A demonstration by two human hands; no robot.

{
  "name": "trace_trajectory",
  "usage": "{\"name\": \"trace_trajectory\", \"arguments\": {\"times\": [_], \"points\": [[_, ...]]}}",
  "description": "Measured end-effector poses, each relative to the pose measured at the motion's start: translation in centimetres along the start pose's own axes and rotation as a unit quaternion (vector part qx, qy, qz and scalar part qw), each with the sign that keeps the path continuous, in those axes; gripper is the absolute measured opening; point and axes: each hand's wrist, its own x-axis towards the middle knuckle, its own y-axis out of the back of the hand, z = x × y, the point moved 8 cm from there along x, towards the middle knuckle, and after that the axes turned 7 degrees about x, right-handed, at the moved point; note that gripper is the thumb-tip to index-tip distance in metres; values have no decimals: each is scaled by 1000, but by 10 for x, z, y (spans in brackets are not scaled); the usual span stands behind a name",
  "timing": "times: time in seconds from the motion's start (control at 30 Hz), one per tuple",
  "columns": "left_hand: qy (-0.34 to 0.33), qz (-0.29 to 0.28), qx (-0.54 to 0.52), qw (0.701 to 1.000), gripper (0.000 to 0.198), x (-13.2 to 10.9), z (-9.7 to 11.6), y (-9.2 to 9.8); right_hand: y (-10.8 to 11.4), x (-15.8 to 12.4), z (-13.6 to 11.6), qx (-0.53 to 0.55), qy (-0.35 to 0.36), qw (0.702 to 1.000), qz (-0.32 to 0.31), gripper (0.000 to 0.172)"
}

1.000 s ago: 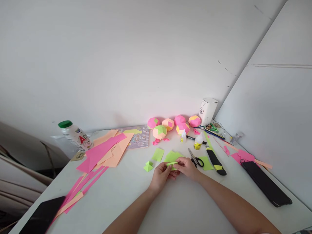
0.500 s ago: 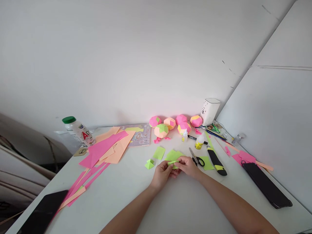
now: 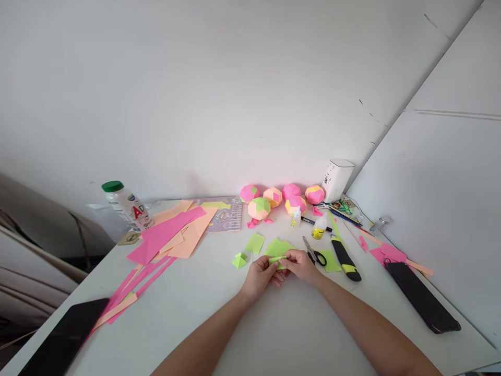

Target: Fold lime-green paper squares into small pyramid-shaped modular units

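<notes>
Between my two hands is a small piece of green paper (image 3: 277, 262), folded, pinched at both ends. My left hand (image 3: 258, 275) grips its left end with thumb and fingers. At the other end, my right hand (image 3: 300, 265) pinches it the same way; the fingers beneath are partly hidden. Just beyond lie flat green paper sheets (image 3: 280, 246) and a single green square (image 3: 255, 243). A folded green paper piece (image 3: 239, 260) stands to the left of my left hand. Scissors (image 3: 315, 254) with black handles lie beside my right hand, partly over another green sheet (image 3: 331, 261).
Several faceted paper balls (image 3: 259, 208) sit along the wall. Glue bottles (image 3: 319, 227) and a box cutter (image 3: 346, 258) are at right, near a black case (image 3: 422, 297). Left are pink and orange sheets (image 3: 168, 237), a green-capped bottle (image 3: 127, 206) and a dark tablet-like slab (image 3: 64, 334).
The view has shifted slightly. Both hands keep their pinch on the green paper, with hardly any movement of the fingers.
</notes>
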Motion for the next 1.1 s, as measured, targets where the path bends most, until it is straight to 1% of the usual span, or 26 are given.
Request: {"name": "trace_trajectory", "arguments": {"times": [0.1, 0.23, 0.33, 0.43, 0.6, 0.73, 0.97, 1.1], "points": [[-1, -7, -1, 1000, 31, 0, 1, -1, 2, 0, 2, -6, 1, 1000, 3, 26], [0, -34, -8, 999, 31, 0, 2, -3, 2, 1, 6, -3, -2, 1000, 1, 26], [5, -44, -8, 999, 32, 0, 2, -3, 2, 2, 6, 3, 3, 1000, -1, 26], [3, -44, -6, 999, 32, 0, 3, -2, 1, 2, 5, 2, 2, 1000, 2, 26], [9, -26, -5, 1000, 31, 0, 3, -1, 1, 2, 3, 1, -6, 1000, 9, 28], [13, -16, -5, 1000, 30, 0, 2, -1, 1, 2, 1, 2, -4, 1000, 9, 26], [16, -13, -4, 1000, 30, 0, 2, -1, 1, 1, 2, 7, -5, 1000, 0, 24], [8, -21, -8, 1000, 27, 0, 2, -2, 1, 1, 1, 9, -1, 1000, -2, 25]]}}
